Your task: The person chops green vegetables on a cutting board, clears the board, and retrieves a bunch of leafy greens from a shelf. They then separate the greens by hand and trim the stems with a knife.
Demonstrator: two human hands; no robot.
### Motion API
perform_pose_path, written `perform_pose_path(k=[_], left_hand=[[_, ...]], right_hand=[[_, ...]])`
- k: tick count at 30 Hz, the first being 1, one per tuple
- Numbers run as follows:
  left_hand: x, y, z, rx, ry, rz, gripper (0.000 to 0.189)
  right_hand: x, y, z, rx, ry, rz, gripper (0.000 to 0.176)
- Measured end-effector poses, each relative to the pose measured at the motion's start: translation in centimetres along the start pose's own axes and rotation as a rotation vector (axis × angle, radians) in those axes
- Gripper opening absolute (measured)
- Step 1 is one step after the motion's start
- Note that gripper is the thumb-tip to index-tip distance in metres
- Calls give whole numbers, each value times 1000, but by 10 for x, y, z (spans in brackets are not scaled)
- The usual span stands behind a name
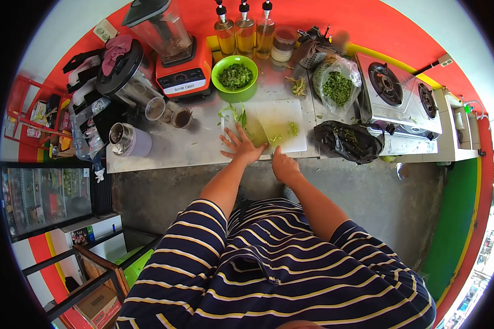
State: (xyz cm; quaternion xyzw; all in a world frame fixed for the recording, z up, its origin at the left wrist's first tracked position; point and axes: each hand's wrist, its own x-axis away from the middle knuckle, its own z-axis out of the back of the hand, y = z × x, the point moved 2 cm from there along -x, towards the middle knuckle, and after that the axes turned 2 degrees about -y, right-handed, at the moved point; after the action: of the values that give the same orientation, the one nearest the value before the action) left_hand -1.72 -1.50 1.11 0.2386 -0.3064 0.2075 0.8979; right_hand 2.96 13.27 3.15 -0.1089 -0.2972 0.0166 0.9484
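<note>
On the white cutting board (288,112) my left hand (240,147) lies with its fingers spread, over and beside leafy green stems (237,116). My right hand (285,165) is closed round the handle of a knife (267,135), whose blade rests on the board close to my left thumb. To the right of the blade sits a small heap of chopped greens (293,129), with a few more bits near the knife. Just behind the board stands a green bowl (223,92) holding chopped herbs (235,77).
An orange-based blender (184,77), oil bottles (245,35) and a jar (283,46) line the back. Right of the board are a clear bag of greens (337,88), a black plastic bag (348,143) and a gas stove (403,109). Cups (155,108) stand at left.
</note>
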Motion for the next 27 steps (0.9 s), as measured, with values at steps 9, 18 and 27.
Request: perform_pose_path(k=[9,18,27], left_hand=[[0,0,0,-5,3,12,133],[2,0,-1,46,35,4,134],[-3,-7,-7,69,70,-2,134]], right_hand=[[4,0,0,-83,-69,-40,30],[-1,0,12,-45,-84,8,35],[-10,1,2,-126,-90,-16,48]])
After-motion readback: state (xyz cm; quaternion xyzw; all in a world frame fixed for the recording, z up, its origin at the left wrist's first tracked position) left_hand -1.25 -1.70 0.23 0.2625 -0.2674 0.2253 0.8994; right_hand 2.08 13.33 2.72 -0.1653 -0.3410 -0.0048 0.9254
